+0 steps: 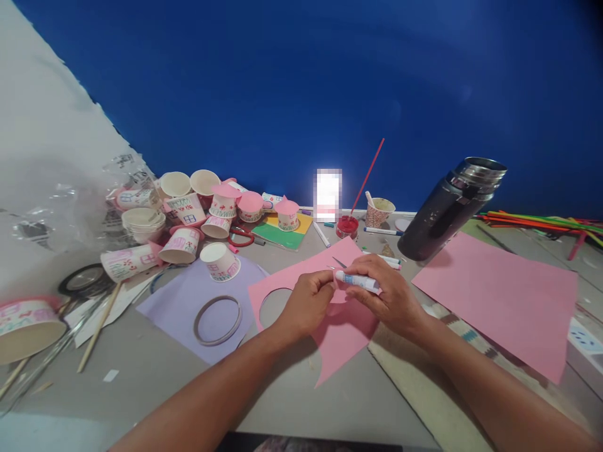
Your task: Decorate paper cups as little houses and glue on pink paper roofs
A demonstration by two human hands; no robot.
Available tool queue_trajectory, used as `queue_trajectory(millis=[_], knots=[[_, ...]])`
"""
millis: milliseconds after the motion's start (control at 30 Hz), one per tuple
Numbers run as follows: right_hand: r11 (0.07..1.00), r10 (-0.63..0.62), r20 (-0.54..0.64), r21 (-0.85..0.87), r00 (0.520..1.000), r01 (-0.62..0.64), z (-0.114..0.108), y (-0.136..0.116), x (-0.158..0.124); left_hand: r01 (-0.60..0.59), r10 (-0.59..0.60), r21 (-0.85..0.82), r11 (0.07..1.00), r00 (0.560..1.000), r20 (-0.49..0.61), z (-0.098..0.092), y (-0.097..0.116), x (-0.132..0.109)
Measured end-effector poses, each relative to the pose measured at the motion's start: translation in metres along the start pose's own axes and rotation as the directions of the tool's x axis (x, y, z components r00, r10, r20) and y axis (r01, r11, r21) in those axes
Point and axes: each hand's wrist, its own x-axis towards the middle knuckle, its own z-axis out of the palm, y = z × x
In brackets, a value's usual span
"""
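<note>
My right hand [389, 298] is closed around a small white and blue glue tube [358, 280], held sideways with its tip pointing left. My left hand [306, 301] is closed in a pinch at the tube's tip, over a pink paper sheet [339, 339] with a round hole [276, 304] cut in it. Both hands rest on this sheet. What the left fingers pinch is too small to make out.
A grey ring [217, 320] lies on a lilac sheet [179, 311]. Several decorated paper cups [188, 216] are piled at the back left. A dark steel flask [447, 210] leans at the right, beside a larger pink sheet [499, 301]. A red paint pot [347, 226] and coloured sticks [541, 223] sit by the blue wall.
</note>
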Motion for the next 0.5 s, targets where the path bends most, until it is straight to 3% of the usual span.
queue_trajectory(millis=[133,233,500], knots=[[0.997,0.056,0.104,-0.058,0.993,-0.05,0.0,0.0,-0.002,-0.006,0.006,0.023,1.0,1.0,-0.005,-0.002,-0.004,0.002],[0.996,0.061,0.102,-0.078,0.993,-0.053,0.001,-0.001,-0.003,-0.012,0.012,-0.001,1.0,1.0,0.028,-0.001,-0.003,0.002],[0.961,-0.215,-0.006,-0.179,0.977,0.21,0.011,0.002,-0.01,-0.023,0.019,0.081,0.996,0.998,0.054,-0.005,0.004,0.0]])
